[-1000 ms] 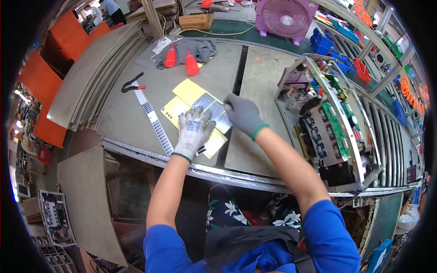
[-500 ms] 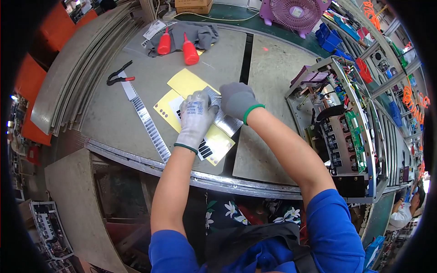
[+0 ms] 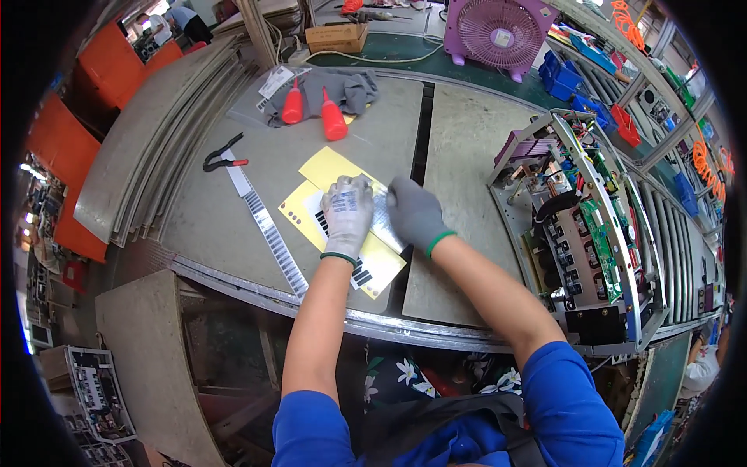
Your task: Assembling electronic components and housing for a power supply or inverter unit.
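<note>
My left hand (image 3: 348, 212), in a pale work glove with a green cuff, rests on the yellow label sheets (image 3: 331, 167) with its fingers curled down. Beside it my right hand (image 3: 418, 213), in a grey glove, is closed at the right edge of a shiny silver plate (image 3: 383, 224). The plate lies on the yellow sheets, between the two hands. Whatever the curled fingers hold is hidden under the gloves. Black bar marks show on a white part of the lower yellow sheet (image 3: 380, 270).
Left of the sheets lies a long label strip (image 3: 268, 226), with black-and-red-handled pliers (image 3: 224, 158) at its far end. Two red squeeze bottles (image 3: 334, 118) stand by a grey cloth (image 3: 362, 87). An open electronic chassis (image 3: 591, 241) stands right; a purple fan (image 3: 502, 35) is behind.
My right hand has shifted rightward and nearer along the silver plate, uncovering more of its far part. My left hand stays on the sheets. The whole view has shifted slightly.
</note>
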`<state>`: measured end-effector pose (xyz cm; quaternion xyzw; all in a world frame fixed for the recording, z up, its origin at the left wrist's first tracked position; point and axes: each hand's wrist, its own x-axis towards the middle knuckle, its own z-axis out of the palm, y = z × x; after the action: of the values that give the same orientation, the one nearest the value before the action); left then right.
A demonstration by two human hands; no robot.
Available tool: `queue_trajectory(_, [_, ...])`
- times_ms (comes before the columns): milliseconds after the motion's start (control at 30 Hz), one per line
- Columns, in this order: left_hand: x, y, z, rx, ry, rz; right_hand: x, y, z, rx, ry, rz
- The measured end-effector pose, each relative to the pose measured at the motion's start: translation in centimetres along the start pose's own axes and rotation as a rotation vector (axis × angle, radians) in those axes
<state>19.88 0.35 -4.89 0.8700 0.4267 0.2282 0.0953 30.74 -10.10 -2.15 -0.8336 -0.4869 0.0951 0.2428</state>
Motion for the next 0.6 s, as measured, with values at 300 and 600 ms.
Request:
queue_trajectory(300, [4.2, -8.3, -7.5, -1.055, 0.389, -0.438, -1.4, -2.3, -1.6, -0.462, -0.062, -0.262])
queue_trajectory(600, [-14.0, 7.4, -18.6, 0.265, 0.413, 1.1, -19.1, -0.9, -12.9, 1.26, -0.166, 0.093])
